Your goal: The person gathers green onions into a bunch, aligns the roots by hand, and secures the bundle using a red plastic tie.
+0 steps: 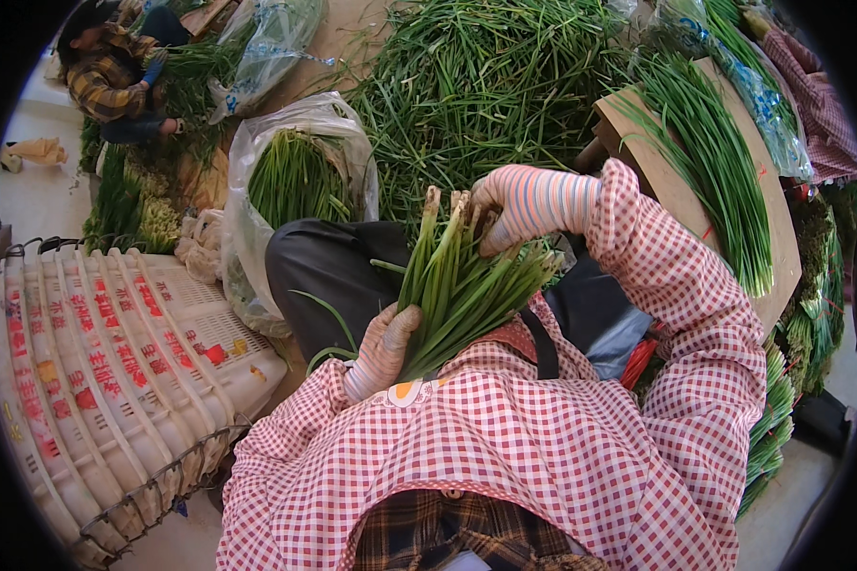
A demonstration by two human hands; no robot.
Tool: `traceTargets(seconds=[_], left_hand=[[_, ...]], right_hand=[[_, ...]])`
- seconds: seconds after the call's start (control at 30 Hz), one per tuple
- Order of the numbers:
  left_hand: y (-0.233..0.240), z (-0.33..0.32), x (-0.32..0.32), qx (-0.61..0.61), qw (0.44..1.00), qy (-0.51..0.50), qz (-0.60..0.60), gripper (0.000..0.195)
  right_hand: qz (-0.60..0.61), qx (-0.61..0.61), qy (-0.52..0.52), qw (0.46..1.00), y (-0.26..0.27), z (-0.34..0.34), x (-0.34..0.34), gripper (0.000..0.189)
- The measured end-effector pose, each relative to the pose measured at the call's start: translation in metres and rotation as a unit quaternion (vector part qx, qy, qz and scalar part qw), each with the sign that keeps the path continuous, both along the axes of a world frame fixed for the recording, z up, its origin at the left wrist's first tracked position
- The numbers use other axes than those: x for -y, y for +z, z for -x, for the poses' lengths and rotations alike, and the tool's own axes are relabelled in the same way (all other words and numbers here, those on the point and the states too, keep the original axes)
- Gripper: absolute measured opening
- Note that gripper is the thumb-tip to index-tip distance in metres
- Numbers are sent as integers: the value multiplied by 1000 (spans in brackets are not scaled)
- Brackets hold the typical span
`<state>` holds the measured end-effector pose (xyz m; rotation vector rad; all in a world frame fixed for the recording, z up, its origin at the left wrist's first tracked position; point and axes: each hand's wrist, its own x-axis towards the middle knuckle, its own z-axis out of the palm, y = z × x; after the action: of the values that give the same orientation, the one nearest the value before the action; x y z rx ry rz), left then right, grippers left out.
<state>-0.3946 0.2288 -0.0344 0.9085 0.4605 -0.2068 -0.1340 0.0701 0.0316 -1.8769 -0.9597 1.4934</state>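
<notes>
In a striped knit glove, my left hand (389, 350) grips a loose bunch of garlic chives (443, 300) above my lap. The pale stem ends point up and away from me, some with brownish, soiled tips. My right hand (521, 207), gloved alike, is at the upper part of the bunch, its fingers curled in against the stems by the pale ends. Its fingertips are partly hidden, and the exact stems between them cannot be made out. More leaves of the bunch fan to the right beneath this hand.
A large heap of loose green leaves (485, 93) lies ahead. An open plastic bag (300, 171) holds more greens. At left is a white plastic basket (114, 357) with red writing. Right stands a wooden board (778, 264) bearing tied chives (721, 171). Another person (114, 78) sits far left.
</notes>
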Motion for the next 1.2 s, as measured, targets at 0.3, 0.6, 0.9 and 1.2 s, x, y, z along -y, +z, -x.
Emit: traceTargets(seconds=[0.3,0.6,0.9,1.2], left_hand=[[6,-17,-1,-32,996,37,79,48],[2,-16,-16,-66,991,55,107,52],[-13,-15,-15,-57,997,48,23,45],[-26,-10,-18,2,999,5,51,64]], right_hand=[[-89,-12,-155,984,-41,7,9,24],[-239,18,-504,830,-34,-99,23,42],[37,-9,-77,996,-44,-37,-39,35],[40,-73,-46,995,-65,-25,-32,27]])
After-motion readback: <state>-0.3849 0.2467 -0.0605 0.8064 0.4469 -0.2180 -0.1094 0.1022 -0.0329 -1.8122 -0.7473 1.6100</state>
